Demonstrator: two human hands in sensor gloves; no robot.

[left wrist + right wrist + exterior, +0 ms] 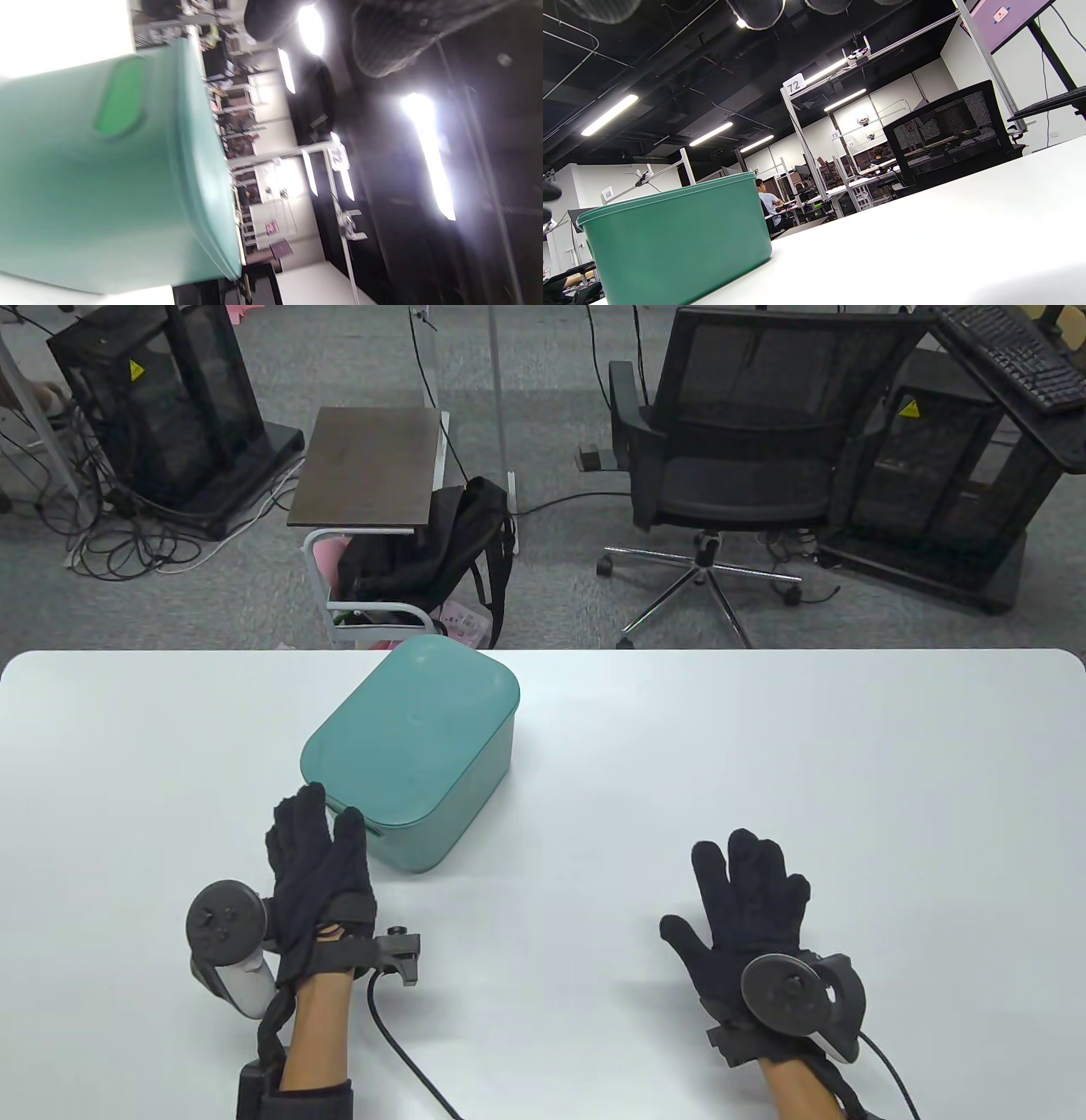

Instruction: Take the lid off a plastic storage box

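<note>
A teal plastic storage box (475,789) stands on the white table (764,780) left of centre, with its matching teal lid (407,729) seated on top. My left hand (318,857) is at the box's near corner, its fingertips (349,823) reaching the lid's edge; the fingers are extended and grip nothing. The left wrist view shows the box (85,190) close and on its side, with the lid rim (199,161). My right hand (747,899) lies flat on the table with fingers spread, well to the right of the box. The right wrist view shows the box (678,250) at lower left.
The table's far edge (543,650) runs just behind the box. Beyond it stand a small side table (369,466) with a black bag (441,551), and an office chair (747,458). Cables trail from both wrists near the table's front edge.
</note>
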